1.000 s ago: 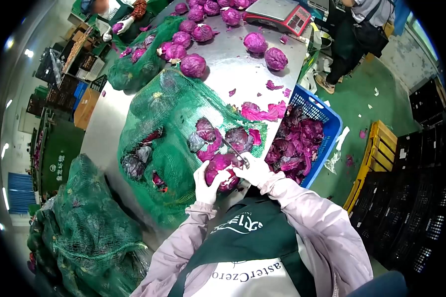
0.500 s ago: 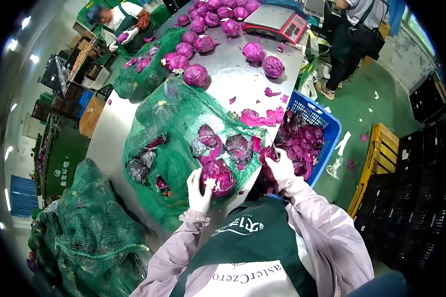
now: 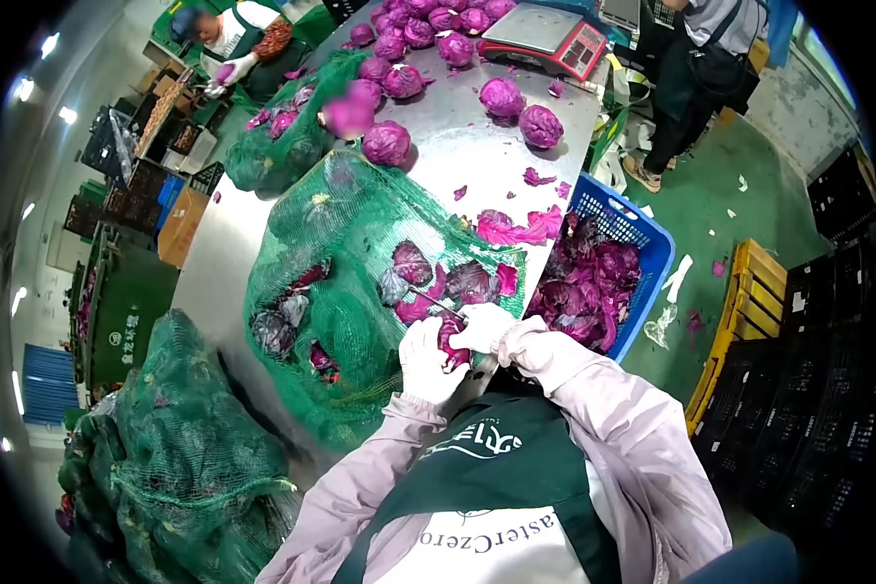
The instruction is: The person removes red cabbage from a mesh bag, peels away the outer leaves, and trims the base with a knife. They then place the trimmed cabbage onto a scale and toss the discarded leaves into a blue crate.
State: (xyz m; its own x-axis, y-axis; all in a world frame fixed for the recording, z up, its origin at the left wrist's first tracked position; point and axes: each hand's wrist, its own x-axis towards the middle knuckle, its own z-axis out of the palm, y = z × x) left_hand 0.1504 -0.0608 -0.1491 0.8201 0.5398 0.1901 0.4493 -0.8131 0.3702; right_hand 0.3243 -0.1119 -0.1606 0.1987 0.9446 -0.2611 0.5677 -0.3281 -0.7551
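A red cabbage [image 3: 452, 343] sits at the table's near edge, partly covered by both my gloved hands. My left hand [image 3: 426, 364] is closed round its left side. In my right hand [image 3: 485, 328] is a thin-bladed knife [image 3: 436, 303], its blade pointing up and left over the cabbage; the handle is hidden in the fist. Just beyond lie more cabbages with dark outer leaves [image 3: 412, 263] on a green mesh bag [image 3: 350, 229], which holds further heads. Loose purple leaves [image 3: 519, 228] lie to the right of the bag.
A blue crate [image 3: 642, 282] of purple leaves stands right of the metal table [image 3: 214, 263]. Trimmed cabbages [image 3: 386, 143] and a red scale [image 3: 555, 44] are farther back. Full mesh bags [image 3: 190, 438] stand lower left, black crates [image 3: 779, 389] right. Two other people work beyond.
My right hand has come left with the knife from beside the blue crate to the cabbage. My left hand has shifted slightly right, and the cabbage is now turned and more covered.
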